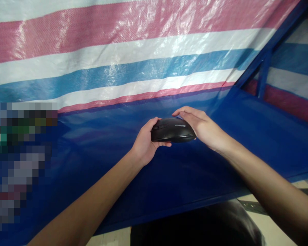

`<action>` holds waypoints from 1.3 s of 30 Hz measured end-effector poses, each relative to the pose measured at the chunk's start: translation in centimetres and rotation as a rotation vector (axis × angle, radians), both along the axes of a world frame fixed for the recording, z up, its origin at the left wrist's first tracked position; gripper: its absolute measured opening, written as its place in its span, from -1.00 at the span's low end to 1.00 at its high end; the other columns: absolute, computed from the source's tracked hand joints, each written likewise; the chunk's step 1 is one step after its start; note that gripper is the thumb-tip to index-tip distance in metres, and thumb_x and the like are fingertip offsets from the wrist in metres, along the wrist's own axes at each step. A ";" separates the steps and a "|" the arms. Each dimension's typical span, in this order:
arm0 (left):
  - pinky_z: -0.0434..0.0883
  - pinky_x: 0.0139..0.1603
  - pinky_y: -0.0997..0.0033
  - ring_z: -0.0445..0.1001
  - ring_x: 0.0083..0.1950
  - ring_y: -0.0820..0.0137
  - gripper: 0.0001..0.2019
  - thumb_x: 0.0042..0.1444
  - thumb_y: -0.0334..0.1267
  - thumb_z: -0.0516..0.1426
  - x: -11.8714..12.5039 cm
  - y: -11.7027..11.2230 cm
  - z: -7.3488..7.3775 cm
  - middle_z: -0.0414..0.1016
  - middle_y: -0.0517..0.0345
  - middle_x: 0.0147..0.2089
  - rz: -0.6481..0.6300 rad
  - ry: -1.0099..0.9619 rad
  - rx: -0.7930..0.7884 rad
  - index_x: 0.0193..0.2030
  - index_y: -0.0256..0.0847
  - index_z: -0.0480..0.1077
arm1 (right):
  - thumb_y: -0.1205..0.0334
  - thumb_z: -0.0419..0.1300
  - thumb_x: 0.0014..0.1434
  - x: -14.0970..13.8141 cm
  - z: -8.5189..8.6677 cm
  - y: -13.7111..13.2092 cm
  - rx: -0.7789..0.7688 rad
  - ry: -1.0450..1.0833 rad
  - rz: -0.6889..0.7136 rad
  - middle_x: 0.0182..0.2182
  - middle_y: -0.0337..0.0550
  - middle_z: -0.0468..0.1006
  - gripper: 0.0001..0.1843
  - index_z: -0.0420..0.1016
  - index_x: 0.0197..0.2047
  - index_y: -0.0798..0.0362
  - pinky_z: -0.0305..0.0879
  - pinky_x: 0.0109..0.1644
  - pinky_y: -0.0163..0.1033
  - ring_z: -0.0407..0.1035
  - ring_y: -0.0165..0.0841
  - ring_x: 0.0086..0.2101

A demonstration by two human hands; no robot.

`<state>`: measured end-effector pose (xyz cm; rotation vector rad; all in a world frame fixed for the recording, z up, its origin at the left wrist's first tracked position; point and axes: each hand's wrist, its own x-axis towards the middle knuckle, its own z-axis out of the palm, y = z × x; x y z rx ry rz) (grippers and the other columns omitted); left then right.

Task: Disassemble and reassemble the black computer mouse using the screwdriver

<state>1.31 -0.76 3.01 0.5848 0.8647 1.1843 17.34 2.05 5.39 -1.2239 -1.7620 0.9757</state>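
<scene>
A black computer mouse (pixel 173 130) with pale lettering on its top is held above the blue surface, in the middle of the head view. My left hand (pixel 145 140) grips its left end, thumb on the far side and fingers underneath. At the other end, my right hand (pixel 197 123) is closed around the mouse with its thumb and fingers bent over the far edge. A small pale bluish bit shows by the right fingers; I cannot make out what it is. The underside of the mouse is hidden.
Below the hands lies a blue shelf or tabletop (pixel 169 177). A striped plastic sheet (pixel 123 71) hangs behind it. Blue metal framing (pixel 263 77) stands at the right. Blurred-out items (pixel 23 136) are at the left edge.
</scene>
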 end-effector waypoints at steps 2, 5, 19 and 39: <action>0.44 -0.65 0.45 0.44 -0.51 0.43 -0.84 0.14 -0.22 0.07 0.0 0.0 0.0 0.46 0.13 -0.41 -0.002 -0.001 0.004 -0.28 -0.28 0.38 | 0.14 -0.01 0.22 0.0 0.0 0.0 0.038 -0.027 0.011 -0.49 -0.26 0.46 -0.73 0.46 -0.29 0.06 0.20 -0.40 -0.30 0.32 -0.39 -0.47; 0.42 -0.67 0.46 0.44 -0.52 0.42 -0.83 0.13 -0.23 0.06 0.1 0.0 -0.1 0.45 0.11 -0.41 0.039 0.028 0.015 -0.28 -0.29 0.38 | 0.14 -0.06 0.27 0.2 0.0 0.0 0.146 -0.179 0.016 -0.40 -0.22 0.52 -0.68 0.47 -0.31 0.06 0.23 -0.28 -0.28 0.40 -0.34 -0.36; 0.39 -0.55 0.54 0.43 -0.50 0.48 -0.78 0.18 -0.27 0.01 0.3 0.1 -0.7 0.46 0.14 -0.46 0.222 0.052 -0.072 -0.38 -0.31 0.40 | -0.05 0.18 0.15 0.1 -0.2 -1.5 0.602 -0.640 0.353 0.03 -0.07 0.44 -0.42 0.27 0.19 -0.04 0.33 -0.05 -0.14 0.44 -0.18 -0.09; 0.33 -0.59 0.56 0.40 -0.50 0.48 -0.80 0.18 -0.28 0.03 0.3 0.2 -0.7 0.45 0.15 -0.48 0.195 0.105 -0.043 -0.39 -0.29 0.41 | -0.02 0.14 0.19 0.2 -0.6 -1.3 0.702 -0.636 0.332 -0.02 -0.05 0.47 -0.47 0.31 0.17 -0.01 0.35 -0.10 -0.18 0.47 -0.22 -0.15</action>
